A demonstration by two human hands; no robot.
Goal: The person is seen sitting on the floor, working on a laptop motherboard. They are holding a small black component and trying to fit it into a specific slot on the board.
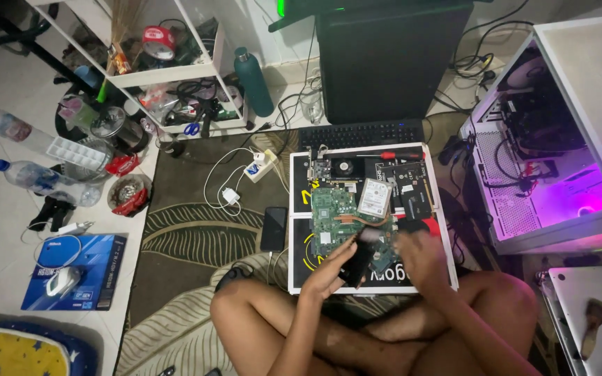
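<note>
We see left hand [330,270] grasping black part [357,259] | right hand [419,256], blurred, grip unclear, at its 3 o'clock | green circuit board [330,212] at 12.

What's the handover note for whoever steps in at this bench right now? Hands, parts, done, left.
Left hand: grip on a small dark part, held over the green circuit board.
Right hand: blurred, beside that part over the board's right edge; grip unclear.
Board lies on the black-and-white box with the silver drive and red screwdriver behind it.
Done: board is out and bare.
Left: dark part not set down.
</note>
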